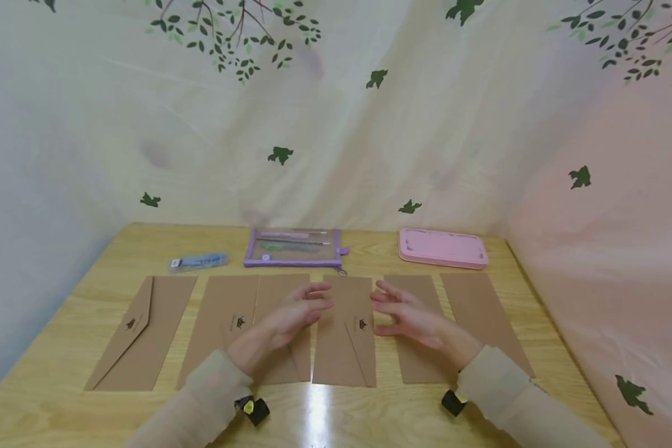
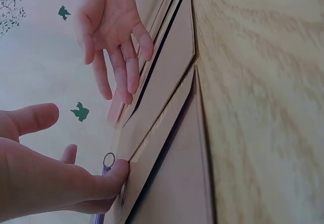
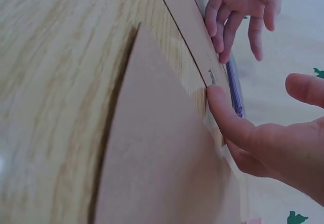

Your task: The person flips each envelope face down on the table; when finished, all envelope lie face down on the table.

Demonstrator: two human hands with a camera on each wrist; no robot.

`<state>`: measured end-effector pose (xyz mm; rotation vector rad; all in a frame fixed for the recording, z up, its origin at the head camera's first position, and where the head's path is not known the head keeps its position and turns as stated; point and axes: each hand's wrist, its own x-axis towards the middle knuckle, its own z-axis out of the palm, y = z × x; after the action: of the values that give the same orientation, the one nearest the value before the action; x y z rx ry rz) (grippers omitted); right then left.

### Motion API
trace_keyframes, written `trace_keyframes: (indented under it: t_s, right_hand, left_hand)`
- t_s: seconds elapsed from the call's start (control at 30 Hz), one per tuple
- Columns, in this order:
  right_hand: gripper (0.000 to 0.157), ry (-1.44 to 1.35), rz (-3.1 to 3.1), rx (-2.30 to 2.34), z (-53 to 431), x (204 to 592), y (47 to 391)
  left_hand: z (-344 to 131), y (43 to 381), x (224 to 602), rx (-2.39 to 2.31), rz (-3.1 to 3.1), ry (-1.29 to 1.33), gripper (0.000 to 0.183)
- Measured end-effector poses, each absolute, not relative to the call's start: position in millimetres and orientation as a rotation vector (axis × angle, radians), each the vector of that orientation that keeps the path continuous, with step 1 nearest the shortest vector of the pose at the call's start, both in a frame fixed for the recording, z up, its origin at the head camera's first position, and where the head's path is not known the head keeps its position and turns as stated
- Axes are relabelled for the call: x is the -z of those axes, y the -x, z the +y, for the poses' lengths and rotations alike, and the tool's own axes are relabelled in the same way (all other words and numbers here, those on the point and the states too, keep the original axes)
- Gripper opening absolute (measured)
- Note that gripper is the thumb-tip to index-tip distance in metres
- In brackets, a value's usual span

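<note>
Several brown paper envelopes lie in a row on the wooden table. My left hand (image 1: 291, 316) is over the left half of the row, fingers extended and spread, holding nothing. Its fingertips reach the left edge of the middle envelope (image 1: 341, 358), which has a small dark crown print. Facing it, palm inward, my right hand (image 1: 417, 317) has loosely extended fingers by that envelope's right edge, above a plain envelope (image 1: 420, 367). In the left wrist view, one left fingertip (image 2: 120, 169) appears at an envelope's edge; whether it touches, I cannot tell.
Behind the row lie a slim clear case with blue contents (image 1: 198, 261), a purple-edged clear zip pouch (image 1: 291, 263) holding pens, and a pink pencil case (image 1: 442, 247). A flap-side envelope (image 1: 165, 330) lies far left, another envelope (image 1: 487, 317) far right. Printed cloth (image 1: 336, 124) hangs behind.
</note>
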<state>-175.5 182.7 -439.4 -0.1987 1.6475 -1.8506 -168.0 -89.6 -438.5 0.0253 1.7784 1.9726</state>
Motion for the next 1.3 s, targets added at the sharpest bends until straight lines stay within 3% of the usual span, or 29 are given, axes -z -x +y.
trace_keyframes:
  t_s: [0.47, 1.3]
  right_hand:
    - [0.079, 0.165, 1.594, 1.886, 179.6, 438.4, 173.3]
    - [0.078, 0.141, 1.578, 1.92, 184.5, 439.9, 172.4]
  left_hand:
    - [-92.9, 163.4, 436.9, -2.0, 1.752, -0.013, 0.067]
    - [-89.5, 167.3, 428.6, -2.024, 1.72, -0.029, 0.061]
